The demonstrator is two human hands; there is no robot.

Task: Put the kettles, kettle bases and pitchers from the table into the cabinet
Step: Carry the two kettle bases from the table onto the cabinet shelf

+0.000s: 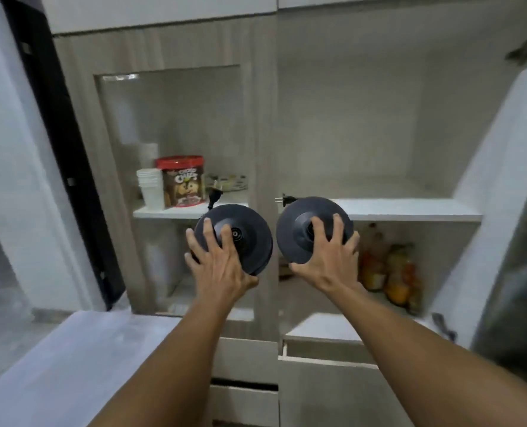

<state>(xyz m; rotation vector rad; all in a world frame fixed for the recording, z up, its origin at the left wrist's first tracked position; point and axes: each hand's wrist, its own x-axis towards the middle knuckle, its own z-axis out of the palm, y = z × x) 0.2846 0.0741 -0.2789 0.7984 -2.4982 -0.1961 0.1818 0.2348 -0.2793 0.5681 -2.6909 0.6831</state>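
I hold two round dark grey kettle bases up in front of the cabinet. My left hand (217,257) grips the left kettle base (249,238), whose plug (213,194) sticks up above it. My right hand (326,260) grips the right kettle base (296,238), its plug (286,199) pointing left at the height of the white shelf (410,209). Both bases are tilted with their tops facing me. The right cabinet compartment above that shelf is open and bare. No kettles or pitchers are in view.
The left compartment shelf (169,212) holds stacked white cups (151,188), a red-lidded cereal tub (182,181) and a flat packet. Bottles (391,272) stand on the lower right shelf. An open cabinet door (496,186) stands at right, drawers (326,349) below, a white countertop (80,349) at lower left.
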